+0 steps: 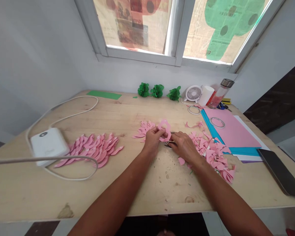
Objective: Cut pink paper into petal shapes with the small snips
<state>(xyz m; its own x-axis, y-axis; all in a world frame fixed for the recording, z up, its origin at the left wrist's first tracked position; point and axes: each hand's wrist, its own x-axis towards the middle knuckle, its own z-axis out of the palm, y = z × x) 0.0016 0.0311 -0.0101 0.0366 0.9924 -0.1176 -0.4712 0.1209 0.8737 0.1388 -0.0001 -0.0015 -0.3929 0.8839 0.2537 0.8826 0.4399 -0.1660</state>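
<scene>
My left hand (152, 139) pinches a pink paper cutout (165, 125) with scalloped edges and an open middle, held above the table. Close on its right, my right hand (183, 143) is closed around a small metal tool, which looks like scissors (167, 143); its tips are near the cutout's lower edge. A small cluster of pink paper pieces (144, 129) lies just behind my left hand. Farther left spreads a larger pile of curved pink petals (98, 147). Pink scraps (213, 152) are heaped beside my right forearm.
A white power bank (49, 144) with a looping cable lies left. Green paper ornaments (157, 91), a small fan (193, 93), a white roll (206, 95) and a glass bottle (221, 93) stand at the back. Paper sheets (238, 131) and a dark phone-like slab (281, 172) lie right.
</scene>
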